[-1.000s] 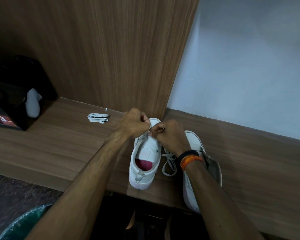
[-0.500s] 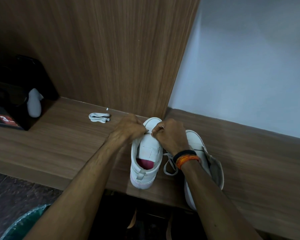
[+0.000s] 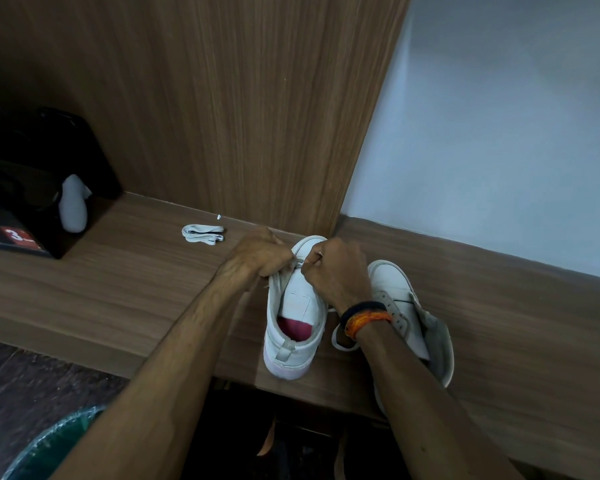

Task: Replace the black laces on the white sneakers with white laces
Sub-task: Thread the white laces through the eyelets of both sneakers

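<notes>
Two white sneakers on wooden desk, toes pointing away toward wood panel. Left sneaker (image 3: 293, 327) upright, heel nearest camera, pink insole showing, tongue flat. L hand (image 3: 260, 254) and R hand (image 3: 338, 268) both at toe-end eyelets of left sneaker, knuckles up. L fingers (image 3: 279, 263) curled, gripping sneaker's left edge by eyelets; white lace end looks pinched there, can't tell for sure. R fingers (image 3: 314, 261) curled tight, pinching white lace (image 3: 342, 336) at eyelet row; rest of lace trails in loose loop on desk between the two sneakers, under R wrist. Ring on one R finger. Black and orange bands (image 3: 366, 317) on R wrist. Right sneaker (image 3: 395, 299) just beside left one, partly hidden by R forearm, tongue flopped open to the right, no lace seen in its eyelets. Bundled white lace (image 3: 203, 233) lying on desk (image 3: 118, 289), left of L hand, apart from sneakers. Small white bit (image 3: 218, 217) near panel base behind bundle. Black box (image 3: 32, 188) far left on desk, red label, white object (image 3: 71, 209) leaning against it. Green bin (image 3: 49, 445) at bottom left on dark floor.
</notes>
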